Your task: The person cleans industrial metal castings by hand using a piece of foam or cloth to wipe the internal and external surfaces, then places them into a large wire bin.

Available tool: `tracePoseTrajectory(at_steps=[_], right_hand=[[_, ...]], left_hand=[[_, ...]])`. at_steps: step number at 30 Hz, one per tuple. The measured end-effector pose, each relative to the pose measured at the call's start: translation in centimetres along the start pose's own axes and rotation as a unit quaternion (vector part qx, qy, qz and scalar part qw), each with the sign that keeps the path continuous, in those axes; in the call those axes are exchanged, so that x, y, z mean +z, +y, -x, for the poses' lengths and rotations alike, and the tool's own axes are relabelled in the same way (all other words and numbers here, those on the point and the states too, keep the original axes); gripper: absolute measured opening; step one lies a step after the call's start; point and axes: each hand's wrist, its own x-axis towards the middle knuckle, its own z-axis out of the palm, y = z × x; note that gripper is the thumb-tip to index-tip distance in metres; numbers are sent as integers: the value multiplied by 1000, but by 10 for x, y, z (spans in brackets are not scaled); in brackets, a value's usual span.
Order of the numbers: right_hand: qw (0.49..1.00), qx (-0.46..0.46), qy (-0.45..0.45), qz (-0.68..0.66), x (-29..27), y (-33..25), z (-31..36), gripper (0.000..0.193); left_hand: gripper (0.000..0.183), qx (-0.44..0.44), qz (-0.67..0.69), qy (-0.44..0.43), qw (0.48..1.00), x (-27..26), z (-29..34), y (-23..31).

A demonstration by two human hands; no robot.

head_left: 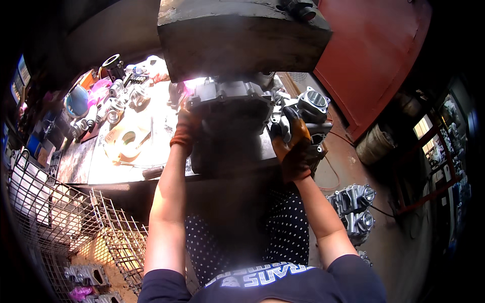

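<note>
A large silvery-grey metal casting [230,92] with bolt lugs along its top edge is in front of me on the work table, its underside in deep shadow. My left hand [187,127], in an orange work glove, is closed round its left end; the fingertips are partly lost in glare. At its right side, my right hand [293,146], in an orange glove with dark fingertips, is closed on cast metal. Just beyond that hand is a casting with a round bored opening [314,101]. Whether it joins the large casting I cannot tell.
A heavy dark box-shaped block [242,48] overhangs the far side. Several small metal parts [115,108] and a tan ring-shaped piece [126,141] lie on the table's left. A wire mesh cage [55,212] stands lower left; more castings [356,199] lie on the floor at right, near a red panel [374,55].
</note>
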Motion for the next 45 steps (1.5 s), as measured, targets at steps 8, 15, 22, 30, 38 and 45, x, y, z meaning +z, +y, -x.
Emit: tracePoseTrajectory(at_steps=[8,15,22,30,38,45], right_hand=[[989,-67,132,21,-38,-32,-74,39],[972,-140,187,-10,-41,-15,-175,35],[983,5,155,-98,-35,-39,-209,33],[965,-163,184,89,-104,-21,-45,34],[717,689,107,13,-245,52,338,20],[222,737,592,-239,-356,60,422,34]], left_hand=[[17,49,-153,-38,986,-5,2,23],[56,252,-453,193,833,35,69,105],[63,310,-545,-40,778,94,116,39],[61,241,-659,-138,699,106,101,-12],[60,237,-815,-179,498,77,86,-27],[61,229,-789,-110,559,91,90,-13]])
